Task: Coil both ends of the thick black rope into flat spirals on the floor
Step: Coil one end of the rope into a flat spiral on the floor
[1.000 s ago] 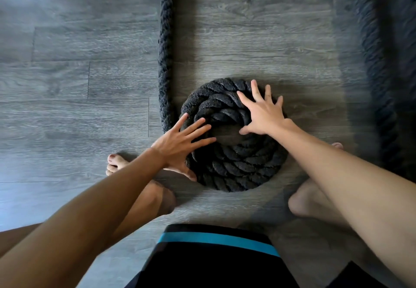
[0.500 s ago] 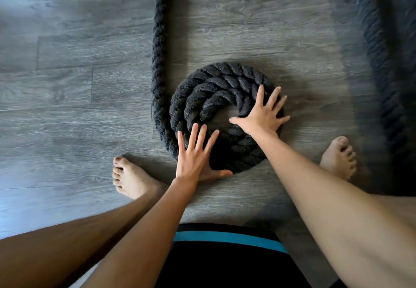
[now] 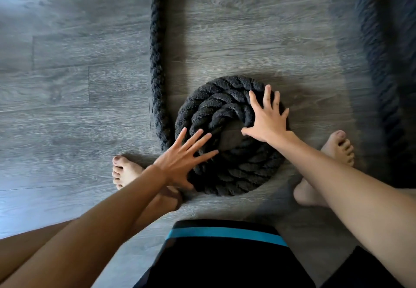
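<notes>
A thick black rope lies coiled in a flat spiral on the grey wood floor, with a small bare gap at its centre. Its free run stretches straight away along the coil's left side and curves into the outer turn. My left hand lies flat with spread fingers on the coil's lower left. Pressed on the coil's right side is my right hand, also flat, thumb at the centre gap. Neither hand grips the rope. A second stretch of black rope runs up the far right, blurred.
My bare feet stand on either side of the coil: left foot, right foot. My black shorts with a blue band fill the bottom middle. Grey plank floor spreads to the left.
The coil has been turned under my palms. My left hand swung from pointing away to pointing right across the lower left; my right hand shifted slightly on the right side.
</notes>
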